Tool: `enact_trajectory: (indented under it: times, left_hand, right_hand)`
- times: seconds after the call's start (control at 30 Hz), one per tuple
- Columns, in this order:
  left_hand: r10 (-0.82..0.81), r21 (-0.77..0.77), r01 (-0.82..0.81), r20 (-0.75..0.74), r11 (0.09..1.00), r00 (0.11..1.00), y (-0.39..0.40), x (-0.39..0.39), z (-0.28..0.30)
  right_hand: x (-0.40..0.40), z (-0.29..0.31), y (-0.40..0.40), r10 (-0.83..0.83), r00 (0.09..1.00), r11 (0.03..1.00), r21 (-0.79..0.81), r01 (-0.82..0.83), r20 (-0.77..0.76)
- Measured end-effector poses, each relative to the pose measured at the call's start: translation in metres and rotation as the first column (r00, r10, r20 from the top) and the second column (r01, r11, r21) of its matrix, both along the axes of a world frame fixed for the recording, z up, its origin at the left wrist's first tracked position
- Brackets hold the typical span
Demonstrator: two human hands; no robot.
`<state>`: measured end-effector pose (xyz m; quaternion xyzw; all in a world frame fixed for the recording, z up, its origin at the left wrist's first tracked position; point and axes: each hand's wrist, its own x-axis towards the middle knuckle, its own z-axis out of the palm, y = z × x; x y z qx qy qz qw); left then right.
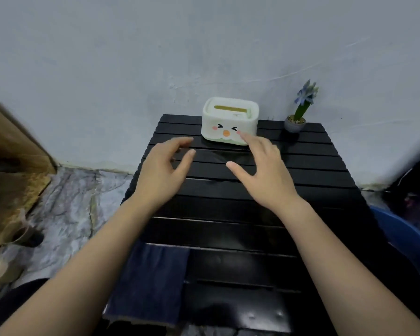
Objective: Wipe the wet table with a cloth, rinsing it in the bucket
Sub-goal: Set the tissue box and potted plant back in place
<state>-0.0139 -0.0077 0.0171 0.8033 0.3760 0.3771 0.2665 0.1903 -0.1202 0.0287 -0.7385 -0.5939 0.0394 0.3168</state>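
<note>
A black slatted table (pixel 240 234) stands against a pale wall, its slats glossy. A dark blue cloth (pixel 148 284) lies flat on the table's near left corner, under my left forearm and apart from both hands. Over the far half of the table, my left hand (pixel 165 169) hovers with spread, curled fingers and holds nothing. My right hand (pixel 262 166) is open too, its fingertips close to the front of a white tissue box (pixel 229 120) with a cartoon face. A blue bucket (pixel 398 234) shows partly at the right of the table.
A small potted plant with a blue flower (pixel 298 112) stands at the table's far right corner. A brown wooden board (pixel 12 170) leans at the left. The floor (pixel 68 209) left of the table has a marbled covering, with a cup-like object on it.
</note>
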Motion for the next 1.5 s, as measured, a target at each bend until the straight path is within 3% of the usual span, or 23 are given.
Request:
enact_trajectory:
  times: [0.2,0.37,0.6,0.73,1.07,1.5]
  left_hand:
    - [-0.157,-0.033,0.155,-0.099,0.987,0.983,0.086,0.05,-0.009]
    - [-0.29,-0.077,0.281,-0.16,0.957,0.943,0.14,0.081,-0.039]
    - [-0.297,-0.21,0.286,-0.023,0.935,0.955,0.166,0.111,-0.066]
    - [-0.238,-0.247,0.248,0.07,0.937,0.969,0.165,0.117,-0.069]
    - [-0.145,-0.244,0.176,0.141,0.954,0.979,0.114,0.084,-0.04]
    - [-0.056,-0.238,0.071,0.067,0.969,0.996,0.023,0.02,-0.037]
  right_hand:
    - [0.062,-0.005,0.067,0.024,0.971,0.998,-0.047,-0.037,-0.237]
    - [0.1,-0.034,0.104,0.056,0.958,0.992,-0.089,-0.085,-0.282]
    - [0.13,-0.067,0.142,0.11,0.895,0.994,0.042,-0.102,-0.432]
    - [0.131,-0.076,0.15,0.137,0.862,0.99,0.096,-0.103,-0.487]
    - [0.103,-0.042,0.118,0.213,0.844,0.977,0.112,-0.181,-0.493]
    - [0.047,-0.046,0.047,0.243,0.794,0.966,0.067,-0.249,-0.558]
